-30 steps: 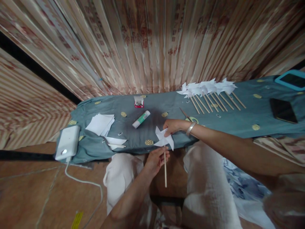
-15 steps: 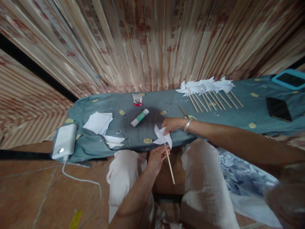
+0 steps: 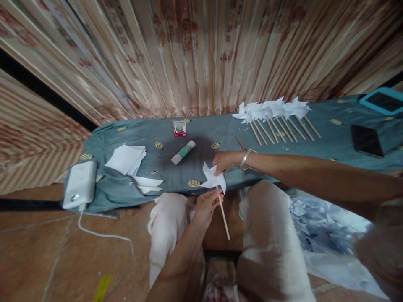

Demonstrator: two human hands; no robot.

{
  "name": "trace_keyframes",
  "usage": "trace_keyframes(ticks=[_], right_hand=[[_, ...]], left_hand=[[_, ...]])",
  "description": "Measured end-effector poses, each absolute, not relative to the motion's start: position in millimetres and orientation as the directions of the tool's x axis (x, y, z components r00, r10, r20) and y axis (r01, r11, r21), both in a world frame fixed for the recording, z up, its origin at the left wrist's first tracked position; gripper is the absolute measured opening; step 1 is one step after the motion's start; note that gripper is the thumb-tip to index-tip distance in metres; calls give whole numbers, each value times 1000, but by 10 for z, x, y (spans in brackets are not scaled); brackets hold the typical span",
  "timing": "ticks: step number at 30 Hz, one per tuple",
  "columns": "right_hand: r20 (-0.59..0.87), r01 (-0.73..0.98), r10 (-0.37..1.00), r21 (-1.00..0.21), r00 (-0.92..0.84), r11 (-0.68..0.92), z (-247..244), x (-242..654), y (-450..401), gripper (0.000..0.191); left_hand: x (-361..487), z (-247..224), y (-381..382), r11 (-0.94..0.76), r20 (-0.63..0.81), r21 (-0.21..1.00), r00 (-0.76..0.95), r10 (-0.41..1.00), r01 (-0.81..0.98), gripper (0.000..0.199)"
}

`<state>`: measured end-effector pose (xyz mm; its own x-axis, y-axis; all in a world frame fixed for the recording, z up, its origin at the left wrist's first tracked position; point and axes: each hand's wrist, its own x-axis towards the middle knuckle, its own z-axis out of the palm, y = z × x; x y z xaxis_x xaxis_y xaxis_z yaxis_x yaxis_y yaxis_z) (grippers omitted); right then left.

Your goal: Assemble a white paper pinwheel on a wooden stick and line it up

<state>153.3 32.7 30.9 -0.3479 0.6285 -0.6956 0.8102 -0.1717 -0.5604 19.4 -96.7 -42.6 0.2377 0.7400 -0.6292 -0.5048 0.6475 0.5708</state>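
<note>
A white paper pinwheel lies at the near edge of the cloth-covered table, with a wooden stick running down from it toward me. My left hand pinches the stick just below the paper. Bent over the pinwheel's upper right part, my right hand presses its fingers on the paper's centre; the fingertips are partly hidden. Scissors lie behind my right wrist, partly covered. A glue stick and an open red box of small metal pieces are beyond the pinwheel.
Several pinwheels on sticks lie in a row at the back right. White paper sheets and a white power device with a cable are at left. A dark phone and a blue-framed device sit at far right.
The view has shifted slightly. Both hands keep nearly the same hold on the pinwheel and stick; my right forearm hides more of the scissors.
</note>
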Motion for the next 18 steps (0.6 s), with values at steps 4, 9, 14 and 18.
trace_keyframes(ticks=[4, 9, 14, 18], right_hand=[[-707, 828, 619, -538, -341, -158, 299, 1524, 343, 25], [-704, 834, 618, -535, -351, -137, 274, 1525, 365, 28], [-691, 825, 618, -553, -375, -118, 226, 1555, 390, 27], [-679, 803, 611, -584, -406, -116, 149, 1588, 422, 27]], left_hand=[[196, -449, -970, 640, -612, 591, 244, 752, -492, 44], [216, -516, -956, 645, -628, 602, 220, 747, -471, 42], [224, -544, -948, 652, -630, 602, 227, 743, -461, 43], [237, -562, -954, 648, -621, 609, 233, 748, -456, 42]])
